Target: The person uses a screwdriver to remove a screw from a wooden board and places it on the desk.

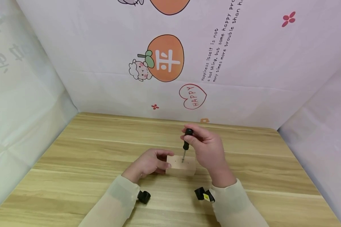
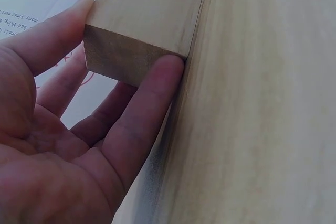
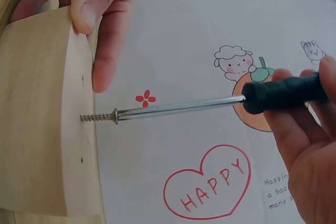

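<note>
A pale wooden block (image 1: pixel 179 171) lies on the table, with small holes in its top face. My left hand (image 1: pixel 151 162) grips its left end, the thumb at the top edge and the fingers round the end face. In my right hand (image 1: pixel 211 150) I hold a screwdriver (image 3: pixel 181 107) with a black handle and steel shaft, its handle between thumb and fingers. The screwdriver's tip meets the head of a screw (image 3: pixel 98 117), whose point is in the block's middle hole. Much of the screw's thread shows above the wood. One hole lies on either side of it.
The wood-grain table (image 1: pixel 102 148) spreads around the block. A white printed cloth (image 1: pixel 102 63) with orange fruit, a heart and lettering hangs behind it, and pale cloths hang at both sides. Black wrist cameras (image 1: pixel 144 197) sit on both sleeves.
</note>
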A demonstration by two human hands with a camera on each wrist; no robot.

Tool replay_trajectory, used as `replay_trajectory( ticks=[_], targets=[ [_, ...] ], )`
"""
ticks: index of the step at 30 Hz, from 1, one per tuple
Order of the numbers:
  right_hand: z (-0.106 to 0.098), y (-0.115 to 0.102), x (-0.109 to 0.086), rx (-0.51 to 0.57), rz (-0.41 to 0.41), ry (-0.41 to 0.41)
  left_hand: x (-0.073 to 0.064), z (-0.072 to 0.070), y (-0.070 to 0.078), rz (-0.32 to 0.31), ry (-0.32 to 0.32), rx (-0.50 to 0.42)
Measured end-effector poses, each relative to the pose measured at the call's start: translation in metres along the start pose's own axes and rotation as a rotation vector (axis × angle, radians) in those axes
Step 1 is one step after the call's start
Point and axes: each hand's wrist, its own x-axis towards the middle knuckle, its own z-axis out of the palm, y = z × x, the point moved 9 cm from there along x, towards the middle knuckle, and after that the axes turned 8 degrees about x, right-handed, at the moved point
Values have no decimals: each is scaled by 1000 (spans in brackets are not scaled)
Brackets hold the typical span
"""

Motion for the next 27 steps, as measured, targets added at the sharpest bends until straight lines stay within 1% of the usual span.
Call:
replay_trajectory(
  ticks=[2, 4, 5, 7, 11, 13, 16, 21, 27],
  targets=[
    [-1, -3, -1, -50, -8, 38, 0, 0, 0, 0, 1, 0],
    [-1, -6, -2, -89, -33, 50, 0, 0, 0, 0, 2, 3],
    [0, -6, -2, -94, -46, 38, 0, 0, 1, 0, 3, 6],
    [5, -7, -2, -79, -74, -14, -1, -1, 1, 0, 6, 9],
    [13, -6, -3, 3, -94, -142, -1, -1, 1, 2, 9, 7],
    [13, -6, -4, 31, -89, -171, -1, -1, 0, 2, 7, 3],
    [10, -6, -5, 25, -90, -185, -2, 1, -1, 6, 2, 0],
    [5, -4, -3, -23, -66, -159, -4, 3, 0, 23, 2, 4],
    [-1, 0, -2, -86, 27, -45, -7, 3, 1, 27, 15, 15]
  ],
)
